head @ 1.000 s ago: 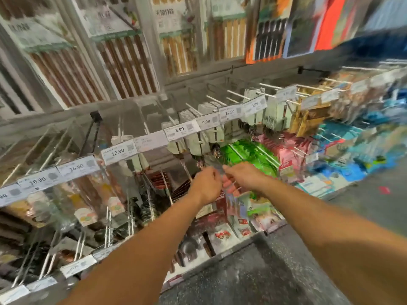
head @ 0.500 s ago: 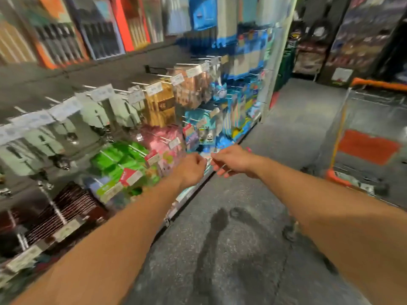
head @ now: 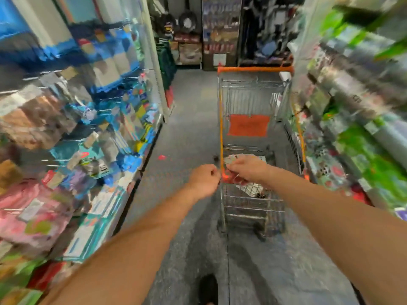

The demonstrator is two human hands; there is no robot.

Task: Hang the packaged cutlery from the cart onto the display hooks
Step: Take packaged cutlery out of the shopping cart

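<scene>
Blurred display shelves (head: 72, 133) of glossy blue, pink and green packs fill the left; the left hand (head: 203, 180) is a loose fist holding nothing, just beside the cart's orange rim; the right hand (head: 247, 169) reaches into the one wire-mesh cart (head: 253, 102), fingers curled over flat, shiny packaged cutlery (head: 236, 179) lying inside; how many packs cannot be told; one dark shoe (head: 208, 288) on speckled grey floor (head: 187, 128).
</scene>
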